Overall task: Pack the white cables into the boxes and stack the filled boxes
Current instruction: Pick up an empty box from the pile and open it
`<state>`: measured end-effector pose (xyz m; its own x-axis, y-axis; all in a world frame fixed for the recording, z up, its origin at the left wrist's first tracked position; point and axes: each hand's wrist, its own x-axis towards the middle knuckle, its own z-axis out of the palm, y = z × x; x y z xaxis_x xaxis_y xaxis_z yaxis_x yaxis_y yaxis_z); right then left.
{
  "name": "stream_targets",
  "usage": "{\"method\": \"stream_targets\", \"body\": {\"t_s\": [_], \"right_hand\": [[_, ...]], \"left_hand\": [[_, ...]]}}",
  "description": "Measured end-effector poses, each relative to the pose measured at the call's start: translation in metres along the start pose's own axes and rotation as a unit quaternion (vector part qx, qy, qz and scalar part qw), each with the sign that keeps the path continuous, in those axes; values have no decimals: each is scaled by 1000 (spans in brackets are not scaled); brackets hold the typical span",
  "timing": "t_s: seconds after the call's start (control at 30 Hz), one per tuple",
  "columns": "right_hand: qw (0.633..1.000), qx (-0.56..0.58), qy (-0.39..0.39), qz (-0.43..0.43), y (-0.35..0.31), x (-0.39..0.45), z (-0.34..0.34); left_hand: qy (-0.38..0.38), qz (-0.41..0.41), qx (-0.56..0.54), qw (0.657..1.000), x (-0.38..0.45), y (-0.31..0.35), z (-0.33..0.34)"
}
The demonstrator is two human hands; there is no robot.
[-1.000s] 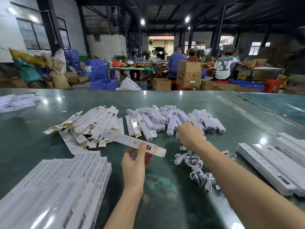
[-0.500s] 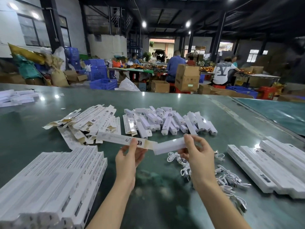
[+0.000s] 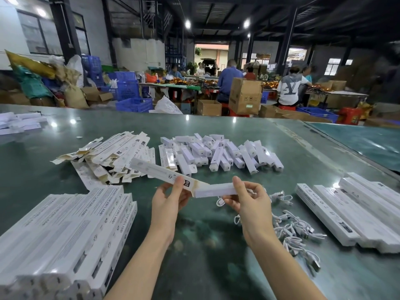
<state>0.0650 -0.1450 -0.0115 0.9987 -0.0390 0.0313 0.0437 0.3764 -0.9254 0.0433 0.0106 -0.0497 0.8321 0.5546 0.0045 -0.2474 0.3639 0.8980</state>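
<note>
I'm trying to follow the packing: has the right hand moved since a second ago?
Yes. The right hand has drawn back from the pile of small white inserts toward the person, and now holds one insert at the box mouth.

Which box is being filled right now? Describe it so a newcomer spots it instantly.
On the green table, look near the middle, in front of the heap of flat boxes. The long white box is the only one lifted, pinched by the left hand.
</note>
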Motion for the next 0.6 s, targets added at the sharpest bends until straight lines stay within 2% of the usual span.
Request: {"method": "stream_targets", "body": {"t_s": [0.2, 0.33, 0.5, 0.6], "right_hand": [[995, 86, 14, 45, -7, 0, -7], [990, 127, 19, 63, -5, -3, -4], [993, 114, 21, 19, 3, -7, 1], [998, 57, 18, -12, 5, -5, 1]], "left_hand": [[-34, 21, 55, 998, 0, -3, 1], [-46, 15, 40, 998, -1, -1, 1], [-65, -25, -41, 997, -4, 4, 2], [-85, -39, -55, 994, -4, 5, 3]]}}
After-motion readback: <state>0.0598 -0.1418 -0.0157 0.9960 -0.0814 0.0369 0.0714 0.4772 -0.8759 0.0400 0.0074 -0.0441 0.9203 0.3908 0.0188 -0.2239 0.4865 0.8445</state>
